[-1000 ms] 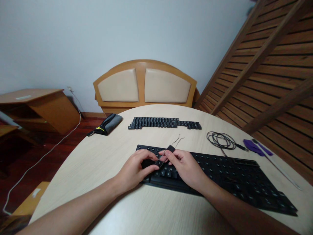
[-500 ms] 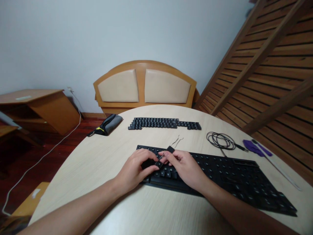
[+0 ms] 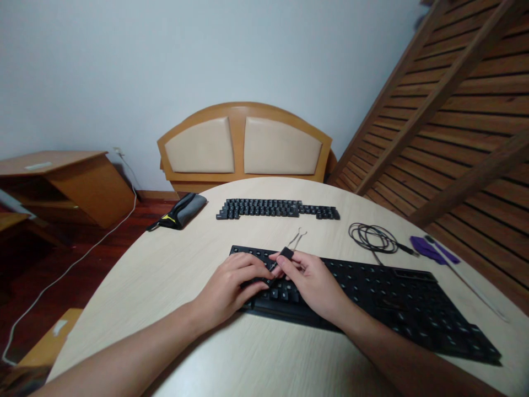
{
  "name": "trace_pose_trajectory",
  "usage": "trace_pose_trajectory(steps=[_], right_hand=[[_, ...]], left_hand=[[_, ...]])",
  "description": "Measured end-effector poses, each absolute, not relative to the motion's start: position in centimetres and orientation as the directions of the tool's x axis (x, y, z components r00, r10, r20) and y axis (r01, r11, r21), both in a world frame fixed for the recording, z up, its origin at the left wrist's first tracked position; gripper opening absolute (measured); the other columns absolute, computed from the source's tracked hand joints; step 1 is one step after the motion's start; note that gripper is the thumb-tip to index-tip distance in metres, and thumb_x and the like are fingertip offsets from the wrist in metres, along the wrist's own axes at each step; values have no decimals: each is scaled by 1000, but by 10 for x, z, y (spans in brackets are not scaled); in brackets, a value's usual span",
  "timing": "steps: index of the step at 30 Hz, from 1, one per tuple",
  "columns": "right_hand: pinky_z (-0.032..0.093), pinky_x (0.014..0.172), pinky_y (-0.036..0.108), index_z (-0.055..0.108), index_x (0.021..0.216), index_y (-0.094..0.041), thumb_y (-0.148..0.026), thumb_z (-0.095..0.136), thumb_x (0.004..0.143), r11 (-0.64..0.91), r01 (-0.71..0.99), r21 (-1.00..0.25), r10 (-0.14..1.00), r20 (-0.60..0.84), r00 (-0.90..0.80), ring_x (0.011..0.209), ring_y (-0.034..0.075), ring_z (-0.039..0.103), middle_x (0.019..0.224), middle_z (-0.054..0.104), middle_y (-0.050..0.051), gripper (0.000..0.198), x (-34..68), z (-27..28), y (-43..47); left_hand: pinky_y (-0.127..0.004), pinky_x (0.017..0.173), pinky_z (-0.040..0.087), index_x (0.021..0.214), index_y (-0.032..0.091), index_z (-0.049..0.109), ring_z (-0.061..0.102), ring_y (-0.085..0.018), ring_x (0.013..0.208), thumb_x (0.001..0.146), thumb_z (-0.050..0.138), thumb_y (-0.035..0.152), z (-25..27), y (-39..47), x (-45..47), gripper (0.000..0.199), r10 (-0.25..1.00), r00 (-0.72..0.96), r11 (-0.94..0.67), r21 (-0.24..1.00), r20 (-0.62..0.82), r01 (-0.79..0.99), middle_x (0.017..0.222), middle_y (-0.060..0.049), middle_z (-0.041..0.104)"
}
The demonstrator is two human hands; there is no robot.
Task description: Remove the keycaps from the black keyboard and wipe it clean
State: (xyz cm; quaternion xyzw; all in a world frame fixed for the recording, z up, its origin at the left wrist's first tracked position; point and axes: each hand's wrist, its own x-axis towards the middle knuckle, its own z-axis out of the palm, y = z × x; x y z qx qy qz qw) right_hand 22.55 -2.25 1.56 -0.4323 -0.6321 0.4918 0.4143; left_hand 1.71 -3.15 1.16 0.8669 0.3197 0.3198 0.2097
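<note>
Over the black keyboard (image 3: 351, 286), my right hand (image 3: 316, 278) is closed around a keycap puller. The black grip of the keycap puller (image 3: 286, 252) shows above my thumb, and two bent wires stick out from its far end. My left hand (image 3: 235, 278) meets it from the left, thumb and fingers pinching a dark keycap (image 3: 266, 282) that is mostly hidden. Many key sockets on the keyboard are bare. A few keycaps (image 3: 285, 295) still sit on it just below my hands.
Removed keycaps (image 3: 264, 208) lie in rows farther back on the round table (image 3: 185, 264). A grey and black pouch (image 3: 182, 210) is at the left. To the right are a coiled cable (image 3: 374, 238), a purple cloth (image 3: 430, 250) and a white-handled brush (image 3: 467, 278).
My left fingers have shifted slightly right and now cover more of the keycap. The puller's wires have swung a little to the left.
</note>
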Motion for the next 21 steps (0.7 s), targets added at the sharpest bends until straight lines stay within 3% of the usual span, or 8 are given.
trace_pose_trajectory(steps=[3,8,14,21], right_hand=[[54,77,32,72,90,-16,-57,58,89,159,151,-976,949,109,-296,77,20,70,76,73,5,43,225,14,-23],[54,74,30,69,77,-16,-55,61,88,139,125,-982,943,92,-320,74,19,69,73,72,4,40,225,15,-23],[54,72,29,69,80,-16,-52,60,90,114,104,-988,936,72,-344,72,18,69,72,73,3,37,226,15,-20],[54,68,30,68,80,-17,-60,59,86,89,120,-989,953,50,-300,71,18,70,74,74,5,44,226,15,-20]], left_hand=[[-35,87,45,107,23,67,62,-21,98,98,59,23,13,-32,17,12,665,609,-733,531,432,424,104,-5,69],[-35,87,46,108,24,67,63,-21,98,99,58,24,13,-33,17,13,656,621,-745,501,429,441,106,-6,69],[-36,84,46,106,24,67,63,-21,96,99,58,25,13,-32,18,12,596,640,-800,422,484,426,103,-6,70],[-36,87,50,112,22,64,64,-21,99,98,57,22,17,-30,14,16,668,538,-741,526,513,418,106,-8,70]])
